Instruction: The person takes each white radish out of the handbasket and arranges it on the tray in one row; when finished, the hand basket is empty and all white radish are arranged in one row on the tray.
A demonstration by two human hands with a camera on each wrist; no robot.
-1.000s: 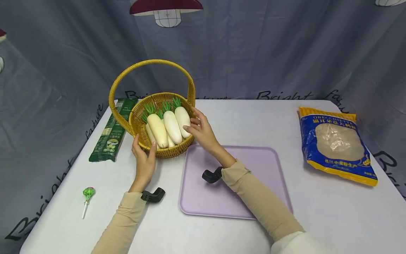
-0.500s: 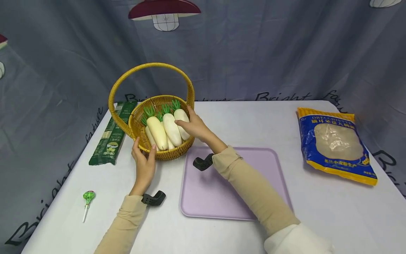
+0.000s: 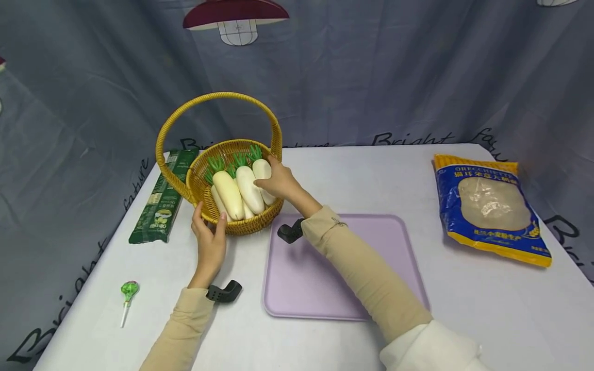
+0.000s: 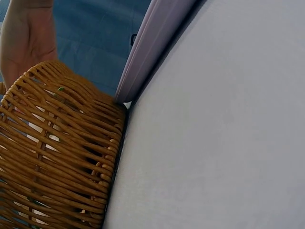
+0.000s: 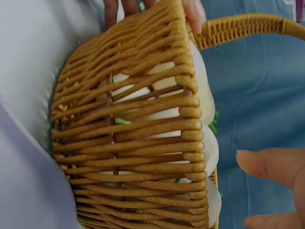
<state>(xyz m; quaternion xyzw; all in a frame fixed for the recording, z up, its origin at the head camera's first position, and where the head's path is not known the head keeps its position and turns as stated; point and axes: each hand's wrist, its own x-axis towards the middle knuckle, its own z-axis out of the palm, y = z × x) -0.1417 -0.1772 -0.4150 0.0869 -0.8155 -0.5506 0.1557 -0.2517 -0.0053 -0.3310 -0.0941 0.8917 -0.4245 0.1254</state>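
Left hand: pinching near-left rim of basket. Right hand: over basket's right side, fingers spread. Apparent step: taking radish; next move needs fingers closed.

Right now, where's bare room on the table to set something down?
Bare white tabletop: behind the flat lilac tray and in front of the blue-yellow plastic bag. Crowded: around the yellow wicker basket, with left hand, right hand, long green packet.
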